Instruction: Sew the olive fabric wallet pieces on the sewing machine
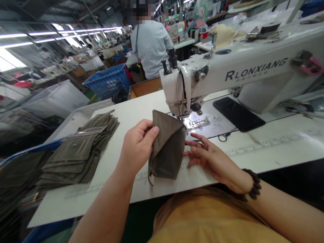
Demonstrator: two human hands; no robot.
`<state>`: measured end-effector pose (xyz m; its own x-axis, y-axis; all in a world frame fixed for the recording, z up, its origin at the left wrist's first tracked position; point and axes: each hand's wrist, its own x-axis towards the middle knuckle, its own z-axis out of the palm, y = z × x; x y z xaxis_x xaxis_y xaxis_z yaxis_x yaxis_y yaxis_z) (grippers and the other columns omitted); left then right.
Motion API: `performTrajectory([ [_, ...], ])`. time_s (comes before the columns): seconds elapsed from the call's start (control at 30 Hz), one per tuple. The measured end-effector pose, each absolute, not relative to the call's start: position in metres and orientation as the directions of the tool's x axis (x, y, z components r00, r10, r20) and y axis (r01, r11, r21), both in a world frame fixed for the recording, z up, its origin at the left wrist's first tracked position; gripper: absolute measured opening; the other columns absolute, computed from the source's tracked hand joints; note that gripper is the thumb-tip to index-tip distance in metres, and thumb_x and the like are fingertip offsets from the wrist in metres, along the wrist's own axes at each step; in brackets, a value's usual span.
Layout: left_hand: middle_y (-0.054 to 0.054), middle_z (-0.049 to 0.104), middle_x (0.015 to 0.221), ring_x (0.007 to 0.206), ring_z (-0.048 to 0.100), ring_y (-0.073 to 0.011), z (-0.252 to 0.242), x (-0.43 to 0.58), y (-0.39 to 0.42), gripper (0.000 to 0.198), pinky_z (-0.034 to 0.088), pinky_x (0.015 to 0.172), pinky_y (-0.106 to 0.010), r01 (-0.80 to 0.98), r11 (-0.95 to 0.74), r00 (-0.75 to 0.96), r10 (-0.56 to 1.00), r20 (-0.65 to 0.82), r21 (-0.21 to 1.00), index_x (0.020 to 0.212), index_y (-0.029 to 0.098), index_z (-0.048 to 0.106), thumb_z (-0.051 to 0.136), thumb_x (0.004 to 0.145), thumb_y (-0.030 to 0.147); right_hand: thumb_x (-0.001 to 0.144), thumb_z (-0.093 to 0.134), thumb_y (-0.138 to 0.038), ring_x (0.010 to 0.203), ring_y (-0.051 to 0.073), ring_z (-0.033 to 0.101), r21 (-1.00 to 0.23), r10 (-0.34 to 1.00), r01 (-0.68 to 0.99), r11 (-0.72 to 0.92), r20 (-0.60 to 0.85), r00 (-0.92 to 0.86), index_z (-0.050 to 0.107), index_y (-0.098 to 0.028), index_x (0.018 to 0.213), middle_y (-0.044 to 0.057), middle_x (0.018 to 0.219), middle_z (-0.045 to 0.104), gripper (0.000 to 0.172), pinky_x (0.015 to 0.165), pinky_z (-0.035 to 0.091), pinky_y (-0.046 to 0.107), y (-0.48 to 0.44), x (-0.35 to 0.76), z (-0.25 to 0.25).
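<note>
A grey-brown fabric piece [169, 152], folded over on itself, is held up in front of the sewing machine [187, 84]. My left hand [139, 143] pinches its upper left edge between thumb and fingers. The piece's upper right corner reaches the presser foot [184, 123]; whether it lies under the foot I cannot tell. My right hand [207, 155], wearing a dark bead bracelet [254, 184], is just right of the fabric with its fingers spread. Its fingertips are close to the fabric's right edge, and nothing shows in its grasp.
Stacked fabric pieces [76, 148] with zips lie at the table's left. A black phone [238, 113] and small scissors or a ring [222, 137] rest right of the needle. A blue crate [108, 82] and a person in a light shirt [152, 47] are behind the table.
</note>
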<state>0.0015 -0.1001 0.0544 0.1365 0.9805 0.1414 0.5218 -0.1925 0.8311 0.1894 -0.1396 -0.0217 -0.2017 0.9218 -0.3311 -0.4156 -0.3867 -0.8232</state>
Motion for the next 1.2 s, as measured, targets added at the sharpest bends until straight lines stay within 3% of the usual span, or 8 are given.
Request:
performTrajectory([
  [0.13, -0.001, 0.061, 0.076, 0.068, 0.055, -0.0147, 0.050, 0.006, -0.094, 0.021, 0.045, 0.061, -0.024, 0.397, -0.174, 0.144, 0.982, 0.126, 0.901, 0.092, 0.015, 0.058, 0.052, 0.079, 0.030, 0.071, 0.062, -0.030, 0.043, 0.005, 0.042, -0.691, 0.832, -0.466, -0.553, -0.422, -0.361, 0.051, -0.016, 0.085, 0.000, 0.068, 0.056, 0.022, 0.040, 0.036, 0.019, -0.128, 0.181, -0.022],
  [0.27, -0.002, 0.062, 0.082, 0.074, 0.058, -0.0151, 0.049, 0.005, -0.098, 0.025, 0.047, 0.066, -0.025, 0.366, -0.186, 0.172, 0.976, 0.131, 0.912, 0.101, 0.014, 0.055, 0.051, 0.079, 0.024, 0.069, 0.065, -0.039, 0.035, 0.003, 0.032, -0.689, 0.798, -0.420, -0.590, -0.417, -0.436, 0.045, -0.015, 0.054, -0.005, 0.042, 0.041, 0.035, 0.035, 0.025, 0.017, -0.132, 0.177, -0.023],
  [0.37, -0.003, 0.062, 0.088, 0.077, 0.059, -0.0145, 0.050, 0.005, -0.109, 0.032, 0.047, 0.069, -0.025, 0.465, -0.269, 0.256, 0.953, 0.163, 0.844, 0.111, 0.015, 0.049, 0.046, 0.079, 0.017, 0.065, 0.070, -0.035, 0.037, 0.003, 0.038, -0.718, 0.813, -0.411, -0.562, -0.389, -0.433, 0.048, -0.014, 0.057, -0.006, 0.045, 0.046, 0.031, 0.038, 0.031, 0.016, -0.145, 0.182, -0.021],
  [0.6, -0.006, 0.060, 0.087, 0.074, 0.057, -0.0164, 0.036, 0.024, -0.149, 0.036, 0.048, 0.064, -0.027, 0.700, -0.591, 0.582, 0.797, 0.160, 0.400, 0.107, 0.017, 0.054, 0.036, 0.077, 0.009, 0.065, 0.067, -0.044, 0.049, 0.012, 0.057, -0.769, 0.771, -0.236, -0.594, -0.459, -0.443, 0.044, -0.016, 0.066, -0.002, 0.052, 0.055, 0.036, 0.043, 0.041, 0.018, -0.173, 0.203, -0.023],
  [0.73, -0.006, 0.060, 0.085, 0.076, 0.057, -0.0173, 0.026, 0.024, -0.155, 0.033, 0.049, 0.066, -0.029, 0.709, -0.567, 0.529, 0.821, 0.215, 0.419, 0.104, 0.016, 0.054, 0.035, 0.078, 0.010, 0.067, 0.063, -0.048, 0.049, 0.013, 0.058, -0.816, 0.774, -0.162, -0.555, -0.434, -0.462, 0.042, -0.018, 0.074, -0.001, 0.059, 0.059, 0.037, 0.045, 0.044, 0.022, -0.179, 0.203, -0.028],
  [0.87, -0.004, 0.060, 0.083, 0.060, 0.056, -0.0121, 0.019, 0.013, -0.151, 0.036, 0.047, 0.054, -0.022, 0.711, -0.316, 0.211, 0.948, 0.238, 0.628, 0.117, 0.017, 0.039, 0.040, 0.081, 0.016, 0.079, 0.052, -0.038, 0.052, 0.013, 0.054, -0.956, 0.917, 0.236, -0.171, -0.242, -0.315, 0.047, -0.019, 0.090, -0.004, 0.056, 0.054, 0.022, 0.049, 0.042, 0.025, -0.168, 0.211, -0.022],
  [1.03, 0.003, 0.052, 0.068, 0.045, 0.046, -0.0071, 0.012, 0.009, -0.150, 0.042, 0.038, 0.041, -0.015, 0.548, -0.220, 0.100, 0.975, 0.198, 0.807, 0.122, 0.020, 0.032, 0.040, 0.081, 0.017, 0.084, 0.050, -0.028, 0.068, 0.015, 0.056, -0.525, 0.952, 0.794, 0.305, 0.168, -0.255, 0.059, -0.017, 0.094, 0.004, 0.077, 0.062, 0.018, 0.060, 0.041, 0.026, -0.115, 0.217, -0.011],
  [1.2, 0.004, 0.049, 0.066, 0.046, 0.043, -0.0070, 0.008, 0.009, -0.150, 0.042, 0.039, 0.045, -0.017, 0.513, -0.190, 0.085, 0.982, 0.170, 0.837, 0.122, 0.021, 0.033, 0.041, 0.081, 0.017, 0.081, 0.054, -0.019, 0.085, 0.018, 0.056, -0.350, 0.890, 0.819, 0.455, 0.215, -0.403, 0.057, -0.016, 0.104, 0.008, 0.101, 0.058, 0.023, 0.067, 0.039, 0.026, -0.073, 0.204, -0.009],
])
